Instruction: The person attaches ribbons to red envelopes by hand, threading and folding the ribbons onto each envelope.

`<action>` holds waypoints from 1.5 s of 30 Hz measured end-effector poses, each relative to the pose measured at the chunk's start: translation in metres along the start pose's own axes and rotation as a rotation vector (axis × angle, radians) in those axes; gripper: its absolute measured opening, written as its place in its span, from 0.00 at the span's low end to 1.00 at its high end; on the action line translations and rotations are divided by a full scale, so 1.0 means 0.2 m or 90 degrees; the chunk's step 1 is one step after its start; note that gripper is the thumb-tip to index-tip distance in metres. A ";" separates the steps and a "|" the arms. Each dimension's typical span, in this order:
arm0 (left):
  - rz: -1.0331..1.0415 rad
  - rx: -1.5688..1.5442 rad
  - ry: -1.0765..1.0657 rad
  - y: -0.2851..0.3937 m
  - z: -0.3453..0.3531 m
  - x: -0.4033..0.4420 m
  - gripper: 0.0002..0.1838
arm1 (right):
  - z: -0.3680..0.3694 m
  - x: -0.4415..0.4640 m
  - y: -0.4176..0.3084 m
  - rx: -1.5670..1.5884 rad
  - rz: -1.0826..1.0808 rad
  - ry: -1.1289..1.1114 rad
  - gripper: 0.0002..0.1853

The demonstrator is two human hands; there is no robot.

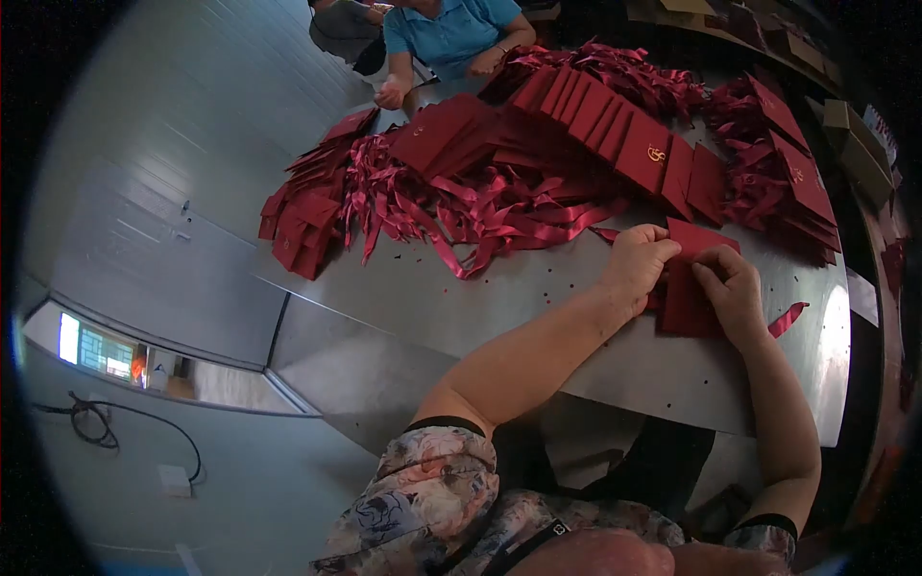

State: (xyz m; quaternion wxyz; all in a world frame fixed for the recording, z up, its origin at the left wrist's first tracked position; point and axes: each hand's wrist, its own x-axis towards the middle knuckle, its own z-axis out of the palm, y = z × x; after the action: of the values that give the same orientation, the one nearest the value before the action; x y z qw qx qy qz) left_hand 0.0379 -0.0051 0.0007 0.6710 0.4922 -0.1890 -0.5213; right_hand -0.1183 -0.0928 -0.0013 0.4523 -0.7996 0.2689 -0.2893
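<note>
A dark red paper envelope (688, 307) with a ribbon lies near the right end of the metal table, between my two hands. My left hand (642, 259) is closed, its thumb and fingers pinching the envelope's upper left side. On the right side, my right hand (732, 288) presses thumb and fingers together on the same envelope. A ribbon end (789, 319) sticks out past my right wrist. What exactly lies under my fingertips is hidden. Just beyond my hands stands a row of similar envelopes (642, 154), one bearing a gold emblem.
Loose red ribbons (490, 216) spill toward me from the piled envelopes. More stacks sit at the left (305, 230) and right (802, 182). Across the metal table (403, 298) a person in a blue shirt (451, 38) works. Cardboard boxes (855, 149) stand at the far right.
</note>
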 end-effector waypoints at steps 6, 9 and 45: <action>0.009 0.010 -0.007 -0.02 -0.02 0.02 0.06 | 0.00 0.00 -0.01 0.000 -0.011 0.000 0.06; 0.003 0.005 -0.007 -0.02 -0.02 0.02 0.06 | 0.00 0.00 -0.02 -0.001 -0.008 -0.004 0.06; 0.007 0.013 -0.001 0.01 0.00 -0.01 0.05 | 0.00 0.00 -0.03 -0.030 -0.005 0.005 0.06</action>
State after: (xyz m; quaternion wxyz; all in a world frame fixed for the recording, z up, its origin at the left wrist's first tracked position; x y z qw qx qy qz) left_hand 0.0381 -0.0044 0.0032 0.6690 0.4972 -0.1978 -0.5159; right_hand -0.1175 -0.0900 0.0030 0.4310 -0.8102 0.2740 -0.2877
